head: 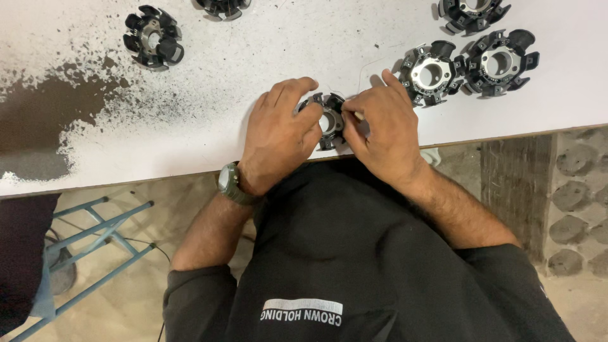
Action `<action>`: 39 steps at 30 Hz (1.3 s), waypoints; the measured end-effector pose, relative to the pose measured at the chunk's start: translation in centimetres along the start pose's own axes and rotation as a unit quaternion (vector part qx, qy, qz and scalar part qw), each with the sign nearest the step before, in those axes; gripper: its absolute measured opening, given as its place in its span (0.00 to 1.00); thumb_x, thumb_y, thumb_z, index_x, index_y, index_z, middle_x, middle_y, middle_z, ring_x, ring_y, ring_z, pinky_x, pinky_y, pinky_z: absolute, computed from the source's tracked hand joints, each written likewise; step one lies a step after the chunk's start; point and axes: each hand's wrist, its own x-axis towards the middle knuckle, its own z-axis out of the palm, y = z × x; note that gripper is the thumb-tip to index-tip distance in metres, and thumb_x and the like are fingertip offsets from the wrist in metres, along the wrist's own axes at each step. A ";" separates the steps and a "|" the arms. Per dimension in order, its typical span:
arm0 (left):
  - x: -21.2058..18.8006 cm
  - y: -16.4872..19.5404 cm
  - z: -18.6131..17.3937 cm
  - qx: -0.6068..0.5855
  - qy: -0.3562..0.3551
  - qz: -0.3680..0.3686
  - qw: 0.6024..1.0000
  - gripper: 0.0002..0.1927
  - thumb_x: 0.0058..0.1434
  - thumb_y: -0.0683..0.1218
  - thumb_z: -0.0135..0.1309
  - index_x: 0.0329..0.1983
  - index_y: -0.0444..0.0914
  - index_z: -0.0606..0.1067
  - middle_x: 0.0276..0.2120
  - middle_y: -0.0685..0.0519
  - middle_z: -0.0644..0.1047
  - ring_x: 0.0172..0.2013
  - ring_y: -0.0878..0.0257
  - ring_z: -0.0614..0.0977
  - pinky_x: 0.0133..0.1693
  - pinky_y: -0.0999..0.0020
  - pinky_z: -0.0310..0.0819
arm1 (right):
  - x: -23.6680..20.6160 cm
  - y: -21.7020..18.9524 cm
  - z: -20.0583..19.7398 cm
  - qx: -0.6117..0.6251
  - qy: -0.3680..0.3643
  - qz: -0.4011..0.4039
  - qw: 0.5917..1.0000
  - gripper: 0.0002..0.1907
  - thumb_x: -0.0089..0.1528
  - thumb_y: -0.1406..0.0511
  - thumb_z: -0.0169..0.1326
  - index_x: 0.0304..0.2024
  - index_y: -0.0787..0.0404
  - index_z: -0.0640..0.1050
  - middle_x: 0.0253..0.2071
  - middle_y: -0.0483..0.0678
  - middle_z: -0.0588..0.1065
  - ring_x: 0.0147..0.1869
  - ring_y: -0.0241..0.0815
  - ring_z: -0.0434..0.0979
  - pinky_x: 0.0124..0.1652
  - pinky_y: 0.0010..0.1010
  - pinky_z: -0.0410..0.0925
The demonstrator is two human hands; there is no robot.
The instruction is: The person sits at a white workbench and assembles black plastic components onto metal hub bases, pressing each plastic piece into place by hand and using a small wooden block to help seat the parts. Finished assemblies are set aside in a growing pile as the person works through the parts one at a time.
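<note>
**Black wound ring pinned between 2 hands at the table edge**

Black plastic and bright metal make up the small ring-shaped stator [329,120] that sits on the white table [253,63], close to its near edge. The left hand [278,130] curls over the ring's left side, fingers clamped on the rim — a grip that looks meant to keep it from turning. The right hand [380,130] presses in from the ring's right with fingertips pinched together at the rim; whether they nip something thin there I cannot tell. A green wristwatch [229,183] sits on the left wrist.

Beyond the ring to the right, 2 matching stators [465,66] lie touching each other, with a 3rd [472,12] farther back. Well left of the ring rests another one [154,38] — near a dark worn patch [44,120] in the tabletop. A blue metal frame [95,234] stands below the table, left of the ring.
</note>
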 end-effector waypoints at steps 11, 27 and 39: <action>-0.7 0.8 0.2 -0.102 0.035 -0.071 0.992 0.10 0.61 0.38 0.60 0.45 0.37 0.77 0.54 0.50 0.77 0.48 0.52 0.83 0.48 0.59 0.79 | -1.0 -0.6 0.3 0.027 0.035 -0.010 0.999 0.14 0.61 0.77 0.63 0.45 0.62 0.75 0.43 0.52 0.77 0.54 0.51 0.80 0.68 0.54 0.67; -0.4 1.6 0.5 -0.107 0.027 -0.087 0.990 0.07 0.64 0.38 0.59 0.45 0.35 0.78 0.49 0.49 0.79 0.45 0.50 0.83 0.46 0.58 0.80 | -1.1 -0.2 0.5 0.063 0.067 -0.044 0.995 0.15 0.60 0.77 0.64 0.45 0.62 0.74 0.43 0.52 0.76 0.55 0.52 0.80 0.67 0.53 0.69; -1.4 1.4 1.3 -0.110 0.038 -0.114 0.987 0.05 0.63 0.37 0.59 0.42 0.36 0.78 0.50 0.49 0.79 0.45 0.51 0.84 0.45 0.59 0.80 | -2.1 0.1 1.3 0.022 0.032 -0.049 0.998 0.17 0.59 0.76 0.66 0.46 0.61 0.74 0.43 0.50 0.76 0.56 0.51 0.78 0.71 0.57 0.61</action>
